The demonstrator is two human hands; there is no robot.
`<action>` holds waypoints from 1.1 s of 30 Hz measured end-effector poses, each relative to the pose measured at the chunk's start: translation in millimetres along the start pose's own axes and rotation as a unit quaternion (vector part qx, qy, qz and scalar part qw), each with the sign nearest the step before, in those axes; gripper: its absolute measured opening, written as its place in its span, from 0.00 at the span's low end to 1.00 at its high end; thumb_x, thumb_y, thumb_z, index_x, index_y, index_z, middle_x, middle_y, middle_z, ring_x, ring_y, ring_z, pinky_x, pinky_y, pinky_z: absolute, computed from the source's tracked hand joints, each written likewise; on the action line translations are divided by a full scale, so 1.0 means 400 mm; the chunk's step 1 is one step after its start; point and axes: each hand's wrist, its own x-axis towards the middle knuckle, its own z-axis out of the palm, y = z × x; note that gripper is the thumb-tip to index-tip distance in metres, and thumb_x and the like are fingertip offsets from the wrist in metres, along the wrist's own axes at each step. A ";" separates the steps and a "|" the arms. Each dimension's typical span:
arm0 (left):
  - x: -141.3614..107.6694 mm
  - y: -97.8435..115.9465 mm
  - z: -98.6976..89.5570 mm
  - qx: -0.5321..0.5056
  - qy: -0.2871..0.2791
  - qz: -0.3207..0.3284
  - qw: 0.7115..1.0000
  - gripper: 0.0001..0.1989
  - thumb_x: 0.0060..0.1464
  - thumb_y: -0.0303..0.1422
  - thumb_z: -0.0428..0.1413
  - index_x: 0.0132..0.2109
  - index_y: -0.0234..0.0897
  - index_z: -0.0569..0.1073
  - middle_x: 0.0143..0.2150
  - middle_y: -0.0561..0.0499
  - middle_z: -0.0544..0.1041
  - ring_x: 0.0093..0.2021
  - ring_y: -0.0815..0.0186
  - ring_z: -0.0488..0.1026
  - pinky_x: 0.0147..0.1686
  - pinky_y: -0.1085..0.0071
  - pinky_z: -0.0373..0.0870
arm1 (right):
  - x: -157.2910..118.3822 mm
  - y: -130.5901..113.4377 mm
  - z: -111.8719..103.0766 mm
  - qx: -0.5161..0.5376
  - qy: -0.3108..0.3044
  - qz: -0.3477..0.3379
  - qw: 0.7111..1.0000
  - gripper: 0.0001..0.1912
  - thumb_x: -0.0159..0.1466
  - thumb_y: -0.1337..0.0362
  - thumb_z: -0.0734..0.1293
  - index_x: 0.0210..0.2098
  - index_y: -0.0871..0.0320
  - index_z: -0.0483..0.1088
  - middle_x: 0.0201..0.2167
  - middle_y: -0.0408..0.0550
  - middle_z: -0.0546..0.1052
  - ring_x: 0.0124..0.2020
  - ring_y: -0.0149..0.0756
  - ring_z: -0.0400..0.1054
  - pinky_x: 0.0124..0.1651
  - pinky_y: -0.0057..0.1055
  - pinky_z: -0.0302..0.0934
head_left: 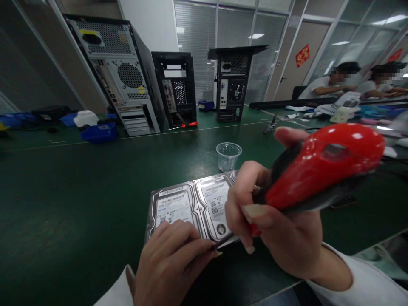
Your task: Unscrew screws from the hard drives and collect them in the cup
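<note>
"Green worktop (89,182) runs beneath three computer cases: one at 10 o'clock (127,76), one at 11 (178,89), one at 1 (232,85). Two people work at 2 o'clock. Where are the drives?"

"Two hard drives (174,207) lie label up, side by side, at 6 o'clock in the head view. A clear plastic cup (228,156) stands by their far edge, towards 1 o'clock from them."

"And the hands?"

"At 4 o'clock, the right hand (287,238) is wrapped around a red-and-black driver (318,165), its shaft slanting down towards 8. Between 6 and 7, the left hand (175,263) brings thumb and forefinger close together at the shaft's tip, by the drives' near edge. Whether they pinch the tip or some small part, I cannot tell."

"What makes for clean work here?"

"A light left-hand guide at the tip, I judge, with the right wrist firm, so the shaft does not wander. Line the tip up squarely before applying pressure; a slanted shaft could slip and scratch a casing or nick a finger. The left palm, resting low, could steady the drives, with the fingertips clear of the point."
</note>
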 end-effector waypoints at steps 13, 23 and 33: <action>0.013 0.008 -0.004 0.022 0.014 0.011 1.000 0.10 0.60 0.37 0.51 0.33 0.43 0.74 0.31 0.58 0.72 0.33 0.72 0.65 0.34 0.74 0.61 | -0.012 -0.006 -0.016 -0.062 -0.020 -0.030 0.997 0.23 0.63 0.70 0.65 0.52 0.39 0.59 0.29 0.37 0.64 0.18 0.21 0.62 0.18 0.19 0.58; 0.018 0.018 -0.004 0.021 0.039 0.008 0.999 0.14 0.62 0.36 0.49 0.31 0.42 0.75 0.29 0.57 0.72 0.32 0.72 0.64 0.32 0.74 0.61 | -0.015 -0.011 -0.010 -0.065 -0.018 -0.039 0.997 0.22 0.64 0.70 0.64 0.53 0.41 0.60 0.27 0.37 0.64 0.18 0.21 0.62 0.18 0.18 0.57; -0.006 0.013 0.006 -0.015 0.018 -0.027 0.999 0.08 0.59 0.33 0.53 0.32 0.41 0.74 0.29 0.56 0.69 0.31 0.71 0.64 0.31 0.72 0.59 | -0.022 -0.010 0.002 -0.079 0.008 -0.040 0.996 0.23 0.63 0.65 0.66 0.53 0.40 0.57 0.26 0.38 0.67 0.15 0.25 0.61 0.12 0.23 0.54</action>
